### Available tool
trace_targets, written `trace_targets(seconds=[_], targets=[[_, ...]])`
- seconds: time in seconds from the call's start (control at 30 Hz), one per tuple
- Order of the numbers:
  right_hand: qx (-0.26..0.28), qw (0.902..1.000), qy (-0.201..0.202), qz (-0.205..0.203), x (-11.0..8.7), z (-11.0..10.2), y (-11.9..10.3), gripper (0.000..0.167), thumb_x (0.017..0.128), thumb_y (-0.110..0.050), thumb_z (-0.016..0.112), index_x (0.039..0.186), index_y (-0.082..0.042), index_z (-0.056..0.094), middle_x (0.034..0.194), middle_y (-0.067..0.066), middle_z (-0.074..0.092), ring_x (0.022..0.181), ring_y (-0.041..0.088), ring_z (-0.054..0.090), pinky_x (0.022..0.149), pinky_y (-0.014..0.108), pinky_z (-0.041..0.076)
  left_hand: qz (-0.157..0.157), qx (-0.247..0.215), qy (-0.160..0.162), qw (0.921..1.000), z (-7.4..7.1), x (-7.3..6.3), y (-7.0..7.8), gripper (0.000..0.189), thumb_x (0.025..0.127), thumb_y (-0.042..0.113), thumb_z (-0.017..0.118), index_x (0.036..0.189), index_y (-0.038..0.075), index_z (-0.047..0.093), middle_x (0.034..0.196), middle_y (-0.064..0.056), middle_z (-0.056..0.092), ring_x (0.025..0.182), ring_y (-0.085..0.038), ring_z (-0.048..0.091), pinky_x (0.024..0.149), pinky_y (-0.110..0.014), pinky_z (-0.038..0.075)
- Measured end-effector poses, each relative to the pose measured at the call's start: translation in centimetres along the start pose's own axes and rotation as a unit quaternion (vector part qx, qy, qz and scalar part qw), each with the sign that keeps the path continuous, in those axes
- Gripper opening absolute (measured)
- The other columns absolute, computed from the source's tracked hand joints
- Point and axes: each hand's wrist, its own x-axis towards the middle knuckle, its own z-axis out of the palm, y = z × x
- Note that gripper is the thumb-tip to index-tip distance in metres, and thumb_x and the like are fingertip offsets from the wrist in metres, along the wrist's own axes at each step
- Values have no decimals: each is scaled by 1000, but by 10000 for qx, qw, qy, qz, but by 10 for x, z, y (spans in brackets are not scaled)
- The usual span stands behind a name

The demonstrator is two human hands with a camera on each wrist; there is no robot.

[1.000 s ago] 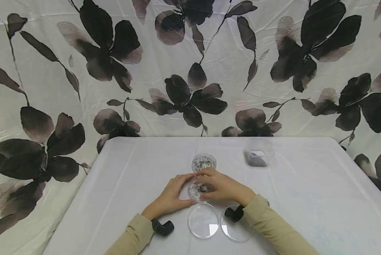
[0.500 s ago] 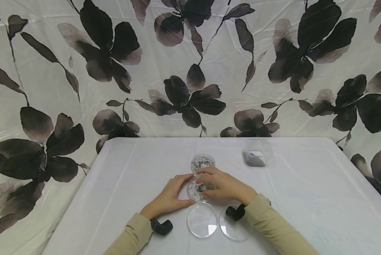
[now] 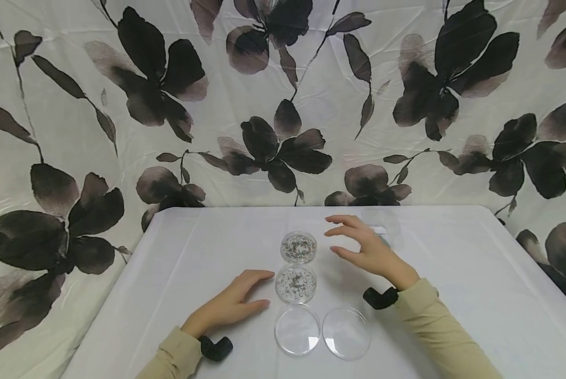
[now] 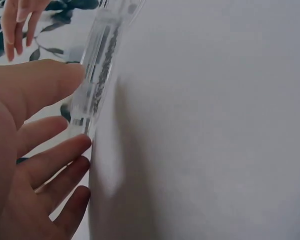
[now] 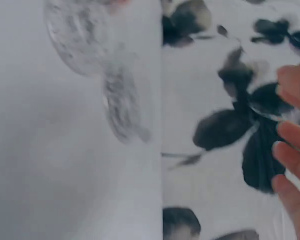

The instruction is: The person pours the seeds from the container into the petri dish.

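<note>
Two round clear dishes with dark and pale specks stand in a line in the head view: a far dish (image 3: 299,247) and a nearer dish (image 3: 295,283). Just left of the nearer dish is my left hand (image 3: 230,302), fingers and thumb spread and holding nothing. In the left wrist view the speckled dish (image 4: 105,65) appears edge-on beside the thumb. My right hand (image 3: 370,250) hovers to the right of the far dish, fingers apart with nothing between them. Behind it, partly hidden, is a clear container (image 3: 387,223) with something grey.
Two clear empty round lids or dishes, a left one (image 3: 297,330) and a right one (image 3: 346,333), lie side by side nearer the person. The white table (image 3: 453,295) ends at a floral cloth (image 3: 283,95) behind it.
My right hand has lifted off the nearer speckled dish and moved right and away toward the grey container. My left hand has drawn back a little to the left.
</note>
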Motion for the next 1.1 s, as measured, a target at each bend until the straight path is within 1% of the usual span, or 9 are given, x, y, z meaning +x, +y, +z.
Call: trace_targets(seconds=[0.2,0.33,0.4,0.5,0.63,0.73,0.83,0.97,1.1], targets=[[474,9892,1376,143,-11,-27,17,44,77,17,73,118,1,67,132,22,57,126,32,51,109,27,37,-141,-234,68,9996,7,-23,9,54,95,31,67,144,17,48,143,6,46,135,-18,40,111,-47,36],[1270,9625,2339,514,-22,-39,30,42,82,24,62,122,12,60,133,26,54,128,29,49,114,33,34,-16,-457,255,9986,17,-37,19,54,94,31,69,143,18,49,142,7,46,132,-17,41,109,-40,39],[1879,9367,2858,746,-28,-42,37,41,85,23,58,126,16,55,134,26,52,130,27,47,115,35,32,-36,-575,395,9976,23,-42,25,56,92,33,72,142,20,50,140,8,47,131,-16,42,109,-36,39],[2780,8848,3563,1138,-38,-44,48,43,91,19,53,133,15,48,136,23,49,130,28,44,115,34,31,-157,-796,576,9950,33,-43,32,63,87,37,77,142,23,50,139,9,47,129,-15,42,108,-33,39],[3940,8148,3963,1541,-51,-39,64,49,91,20,41,138,5,42,137,16,48,129,29,41,115,36,26,-317,-886,699,9931,47,-42,39,74,80,44,81,142,23,48,140,10,45,129,-15,39,109,-35,38],[4595,7899,3720,1627,-64,-31,79,60,87,23,27,141,-1,36,139,11,46,132,26,36,116,36,18,-362,-834,763,9929,54,-40,43,81,75,48,84,143,22,47,140,12,45,129,-14,36,108,-39,37],[4896,7912,3224,1745,-75,-22,91,70,82,24,19,147,-2,27,147,12,36,141,27,23,109,28,23,-271,-652,882,9936,60,-37,44,86,71,52,86,142,21,48,138,12,48,127,-13,37,106,-42,38],[4703,8143,2538,2267,-79,-15,101,81,79,26,26,153,-4,17,158,18,11,146,28,6,96,19,32,185,-80,1175,9929,68,-31,42,91,65,57,87,140,19,51,135,11,52,122,-11,41,101,-43,41],[4185,8429,1894,2803,-74,-16,105,94,74,28,40,156,-10,15,161,24,3,149,32,1,113,26,23,456,313,1363,9891,72,-28,43,91,65,59,86,138,18,52,134,12,52,121,-10,42,98,-41,41]])
